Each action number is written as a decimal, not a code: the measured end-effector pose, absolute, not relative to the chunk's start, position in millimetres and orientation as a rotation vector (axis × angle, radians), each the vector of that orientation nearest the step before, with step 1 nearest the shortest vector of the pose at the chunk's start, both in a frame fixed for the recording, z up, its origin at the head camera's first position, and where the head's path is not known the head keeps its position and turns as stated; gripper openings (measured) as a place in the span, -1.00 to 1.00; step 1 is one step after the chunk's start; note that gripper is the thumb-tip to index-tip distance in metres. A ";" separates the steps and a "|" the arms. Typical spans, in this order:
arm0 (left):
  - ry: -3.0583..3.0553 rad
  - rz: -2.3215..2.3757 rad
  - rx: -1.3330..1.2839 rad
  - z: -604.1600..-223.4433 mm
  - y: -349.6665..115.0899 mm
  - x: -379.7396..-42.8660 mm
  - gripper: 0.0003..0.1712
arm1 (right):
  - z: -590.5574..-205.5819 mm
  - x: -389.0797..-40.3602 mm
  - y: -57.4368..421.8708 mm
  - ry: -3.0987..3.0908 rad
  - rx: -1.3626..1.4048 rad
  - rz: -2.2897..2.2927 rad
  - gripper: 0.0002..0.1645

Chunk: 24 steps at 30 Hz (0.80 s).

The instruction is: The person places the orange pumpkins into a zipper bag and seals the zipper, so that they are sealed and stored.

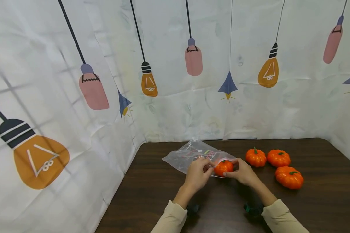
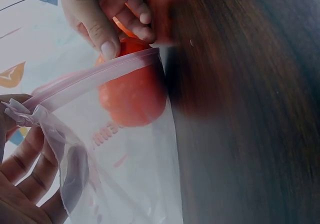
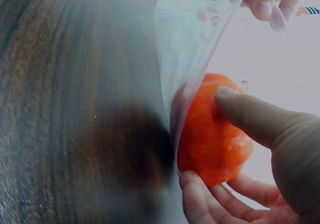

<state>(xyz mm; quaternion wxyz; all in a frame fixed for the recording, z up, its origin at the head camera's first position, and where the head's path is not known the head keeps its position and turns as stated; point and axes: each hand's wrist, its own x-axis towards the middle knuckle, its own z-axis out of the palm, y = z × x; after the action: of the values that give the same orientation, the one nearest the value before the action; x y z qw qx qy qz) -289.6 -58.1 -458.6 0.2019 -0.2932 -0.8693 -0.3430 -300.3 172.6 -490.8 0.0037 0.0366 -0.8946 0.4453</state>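
Note:
A clear plastic zip bag (image 1: 179, 159) with reddish printing lies on the dark table, its mouth toward the person. My left hand (image 1: 196, 173) pinches the bag's edge at the left of the mouth; the left wrist view shows the pink zip strip (image 2: 95, 79) bunched between thumb and fingers. My right hand (image 1: 244, 172) grips a small orange toy pumpkin (image 1: 224, 168) with thumb on one side and fingers on the other. In the right wrist view the pumpkin (image 3: 220, 139) is at the bag's mouth, part of it behind the clear film.
Three more orange toy pumpkins stand right of the hands: one with a green stem upright (image 1: 255, 157), one beside it (image 1: 278, 158) and a nearer one (image 1: 289, 177). A white cloth (image 1: 175, 113) printed with lamps hangs behind the brown table (image 1: 221, 207) and along its left side.

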 end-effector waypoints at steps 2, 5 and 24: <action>-2.427 -0.946 -0.832 -459.1 -57.4 -289.3 -0.93 | -491.0 -300.5 172.1 -2.786 0.098 1.407 -0.14; -2.421 -0.917 -0.855 -460.1 -56.2 -288.9 -0.93 | -490.7 -300.1 171.4 -2.773 0.068 1.419 -0.21; -2.429 -0.936 -0.906 -458.4 -52.4 -285.4 -0.93 | -489.1 -298.1 170.9 -2.758 -0.014 1.498 -0.59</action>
<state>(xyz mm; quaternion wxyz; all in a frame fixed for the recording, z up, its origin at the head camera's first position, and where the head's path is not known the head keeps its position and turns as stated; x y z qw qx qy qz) -285.4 -52.4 -458.4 0.1916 -0.3227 -0.8649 -0.3333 -298.1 170.9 -489.1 0.0014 -0.0044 -0.8788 0.4772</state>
